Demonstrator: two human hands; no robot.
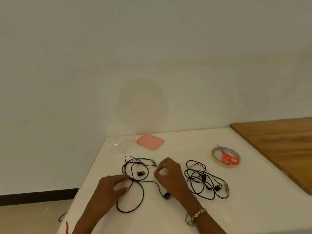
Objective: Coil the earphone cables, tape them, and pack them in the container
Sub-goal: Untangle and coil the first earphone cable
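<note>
Centrally, one earphone cable (pixel 141 173) lay sprawled left-to-right on the white worktop (pixel 253 191), between both hands. Left hand (pixel 109 188) was nearer: index tip touched the cable crossing, thumb apart, grip uncertain. Right hand (pixel 170 174) was curled beside the plug end; could not tell if it held anything. Count: two earphone sets, second tangle (pixel 204 178) at right; one tape roll (pixel 213 155), scissors (pixel 229 159), pink lid (pixel 150 141), clear container (pixel 120 144).
</note>
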